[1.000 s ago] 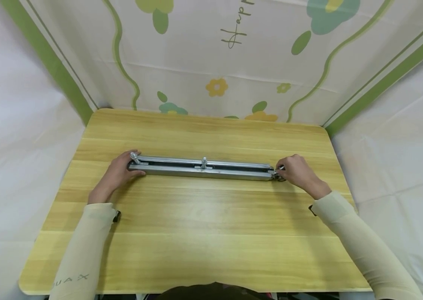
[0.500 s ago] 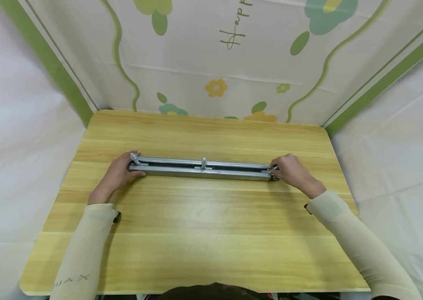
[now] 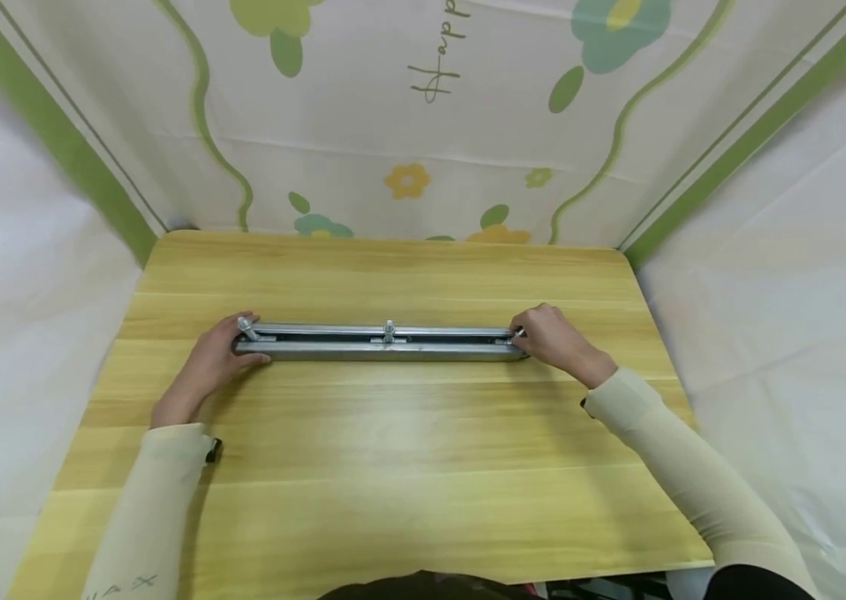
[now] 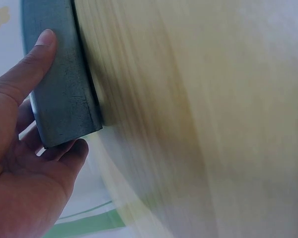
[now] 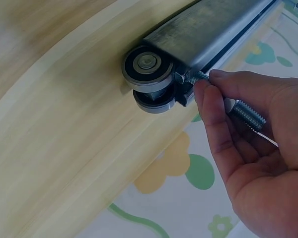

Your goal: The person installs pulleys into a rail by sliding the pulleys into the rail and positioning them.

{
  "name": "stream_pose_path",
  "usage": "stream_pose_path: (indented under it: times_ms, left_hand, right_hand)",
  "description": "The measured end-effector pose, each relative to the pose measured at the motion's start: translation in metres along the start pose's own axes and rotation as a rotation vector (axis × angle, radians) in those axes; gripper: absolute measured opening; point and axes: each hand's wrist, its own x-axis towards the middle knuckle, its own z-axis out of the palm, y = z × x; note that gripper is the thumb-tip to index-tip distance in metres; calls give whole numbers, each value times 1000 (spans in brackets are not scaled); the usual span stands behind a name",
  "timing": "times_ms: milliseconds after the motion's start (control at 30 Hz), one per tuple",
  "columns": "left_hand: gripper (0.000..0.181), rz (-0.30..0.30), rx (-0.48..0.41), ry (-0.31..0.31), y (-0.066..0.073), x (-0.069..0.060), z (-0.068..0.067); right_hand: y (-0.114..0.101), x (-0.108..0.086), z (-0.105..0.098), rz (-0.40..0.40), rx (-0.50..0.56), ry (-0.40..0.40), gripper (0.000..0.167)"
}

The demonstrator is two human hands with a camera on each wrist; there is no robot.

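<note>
A long slotted metal rail (image 3: 453, 354) lies across the table. At its left end my left hand (image 3: 208, 358) grips it, thumb on the near wall and fingers round the far side and end. One bolt (image 3: 247, 328) leans up from the slot there; another bolt (image 3: 389, 332) stands near the middle. By the rail's right end, my right hand (image 3: 553, 337) pinches the threaded stem of a roller trolley (image 5: 146, 67). Its visible wheels sit at the rail's mouth in the right wrist view; the rest is hidden. A threaded end (image 5: 251, 119) sticks out below the fingers.
The rail rests on a wood-grain table (image 3: 392, 467) with rounded corners. A white printed curtain (image 3: 347, 117) stands behind the table's far edge, and white sheets (image 3: 783, 358) hang at both sides.
My right hand has moved left with the roller trolley, bringing it from beyond the rail's right end up to the mouth. My left hand keeps its grip. The head view has shifted slightly.
</note>
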Motion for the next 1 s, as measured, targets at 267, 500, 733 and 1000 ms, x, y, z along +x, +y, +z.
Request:
stream_pose_path:
  times_ms: [267,500,733,1000]
  left_hand:
    - [75,-9,0,3,1,1,-2]
    - [76,-30,-4,-19,2,0,-1]
    - [75,-35,1,-15,4,0,0]
    - [75,-35,3,-11,4,0,0]
  right_hand:
    - [-6,8,2,-23,18,3,11]
    - [-12,11,4,-32,19,10,10]
    - [-15,13,6,-33,20,12,9]
    - [-18,15,7,-40,10,30,10]
